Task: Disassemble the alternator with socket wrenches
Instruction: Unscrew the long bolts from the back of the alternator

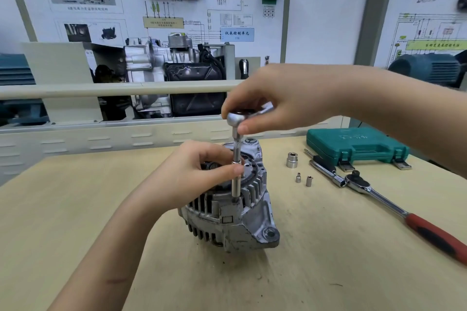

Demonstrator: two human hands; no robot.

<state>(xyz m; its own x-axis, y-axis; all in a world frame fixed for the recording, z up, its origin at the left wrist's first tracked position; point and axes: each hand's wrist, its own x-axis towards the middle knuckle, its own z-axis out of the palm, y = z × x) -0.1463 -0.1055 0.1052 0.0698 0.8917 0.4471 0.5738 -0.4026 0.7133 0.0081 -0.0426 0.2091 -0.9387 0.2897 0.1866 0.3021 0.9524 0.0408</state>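
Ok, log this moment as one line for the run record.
step: loosening housing bolt | right hand: grips ratchet head | left hand: pinches extension | alternator: upright on table

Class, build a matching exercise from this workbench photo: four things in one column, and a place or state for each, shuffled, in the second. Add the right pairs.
Things
1. alternator
2. tool case
3. red-handled ratchet
4. largest loose socket

Places or states
A. closed, at the table's far right
B. lying flat on the table, untouched
C. standing upright between alternator and tool case
D. middle of the table, socket tool set down into it, held by both hands

Pairs: 1-D, 2-A, 3-B, 4-C
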